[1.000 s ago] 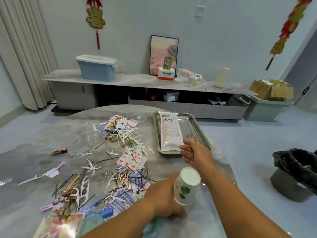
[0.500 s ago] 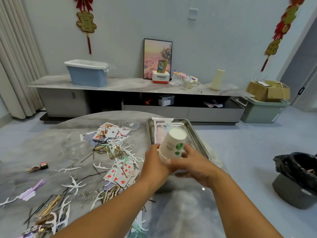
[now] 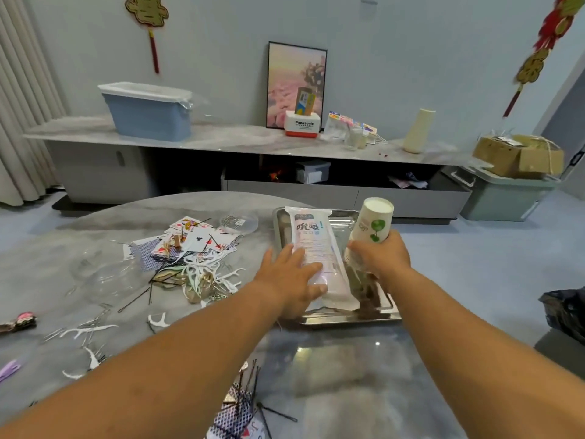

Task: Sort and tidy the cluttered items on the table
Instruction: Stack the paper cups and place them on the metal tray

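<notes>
My right hand (image 3: 381,259) grips a stack of white paper cups (image 3: 372,228) with a green print, held over the right side of the metal tray (image 3: 348,316). A white plastic packet (image 3: 316,248) with printed text lies lengthwise in the tray. My left hand (image 3: 289,278) rests flat on the packet's near left part, fingers straight. Left of the tray the grey table (image 3: 332,375) holds a heap of playing cards (image 3: 196,240), white floss picks (image 3: 202,274) and dark hairpins (image 3: 134,299).
More cards and hairpins (image 3: 240,413) lie at the table's near edge. A clear plastic lid (image 3: 239,221) sits beyond the cards. A black bin bag (image 3: 566,315) stands on the floor at right. A long low cabinet (image 3: 221,160) runs along the far wall.
The cups went from both hands into my right hand alone, moving right over the tray. My left hand let go and came down flat on the packet.
</notes>
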